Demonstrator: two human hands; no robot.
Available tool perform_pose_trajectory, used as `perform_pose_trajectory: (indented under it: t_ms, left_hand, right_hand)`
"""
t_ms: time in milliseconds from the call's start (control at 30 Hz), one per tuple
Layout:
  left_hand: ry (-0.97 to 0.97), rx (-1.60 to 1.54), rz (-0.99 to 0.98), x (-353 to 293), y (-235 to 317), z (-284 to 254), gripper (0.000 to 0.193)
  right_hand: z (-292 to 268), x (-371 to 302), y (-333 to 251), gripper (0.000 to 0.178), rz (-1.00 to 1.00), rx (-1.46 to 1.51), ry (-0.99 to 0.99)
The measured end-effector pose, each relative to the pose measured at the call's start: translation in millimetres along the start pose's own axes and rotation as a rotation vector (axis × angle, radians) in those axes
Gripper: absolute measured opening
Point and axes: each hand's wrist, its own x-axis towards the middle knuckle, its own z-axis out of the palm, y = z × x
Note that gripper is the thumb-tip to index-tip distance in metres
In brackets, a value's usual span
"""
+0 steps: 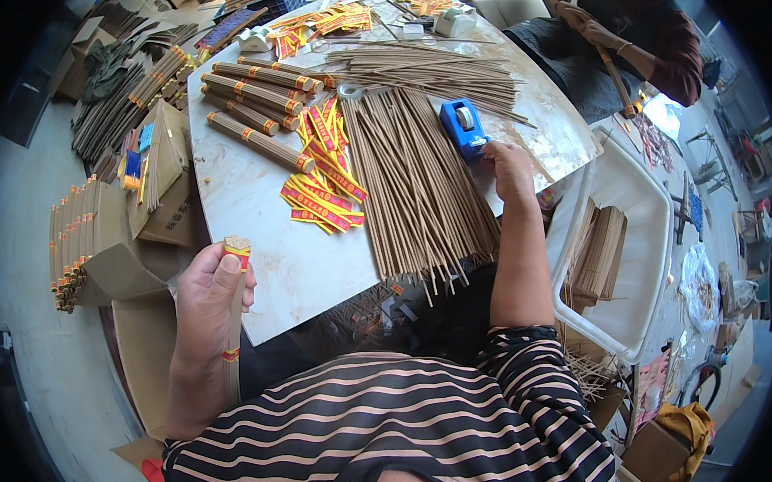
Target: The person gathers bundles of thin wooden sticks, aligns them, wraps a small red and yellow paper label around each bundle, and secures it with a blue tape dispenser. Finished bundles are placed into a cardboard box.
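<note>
Seen from the head, apparently at the taping step of banding up sticks. With the left hand [205,292], clamped firmly around a slim bundle [235,333], fingers wrapped behind and thumb laid along the near face, just under a red-and-yellow paper band [237,254] at the top end. Below the same fingers, a second band [231,355] around the bundle. Held at the near left edge of the table [272,279], with bare tabletop just beyond the fingers.

With the right hand [511,171], reaching out to the near end of a blue tape dispenser [465,136], thumb and forefinger drawn in close to each other. Touching there, by the look of it; cannot tell whether any tape is pinched between the fingertips.

Between the two hands, a wide spread of loose sticks [418,186], just left of the right fingers. Beyond and right of the left fingers, paper strips [325,206] in heaps; farther past, a pile of banded bundles [250,93].

Called for next, in all likelihood: tearing off a short length of tape and bringing it across to the left fingers to fix the paper band. Worth keeping the left grip tight meanwhile, so as not to let the band slip.
</note>
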Motion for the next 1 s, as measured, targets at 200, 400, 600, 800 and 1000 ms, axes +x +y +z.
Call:
perform_pose_trajectory:
  t_ms: [200, 400, 600, 800, 1000]
  left_hand:
    - [-0.045, -0.024, -0.081, -3, -3, 6, 0.031]
    - [-0.061, -0.067, -0.137, -9, -11, 12, 0.028]
    - [-0.055, -0.075, -0.165, -13, -14, 19, 0.026]
    - [-0.082, -0.100, -0.185, -16, -17, 19, 0.028]
    - [-0.064, -0.055, -0.174, -17, -20, 22, 0.027]
  right_hand:
    - [1, 3, 3, 0.011, -0.024, 0.012, 0.033]
    - [2, 7, 7, 0.012, -0.041, 0.021, 0.049]
    - [5, 6, 6, 0.012, -0.034, 0.036, 0.083]
    - [2, 9, 9, 0.013, -0.032, -0.069, 0.061]
    - [-1, 5, 7, 0.013, -0.017, -0.115, 0.051]
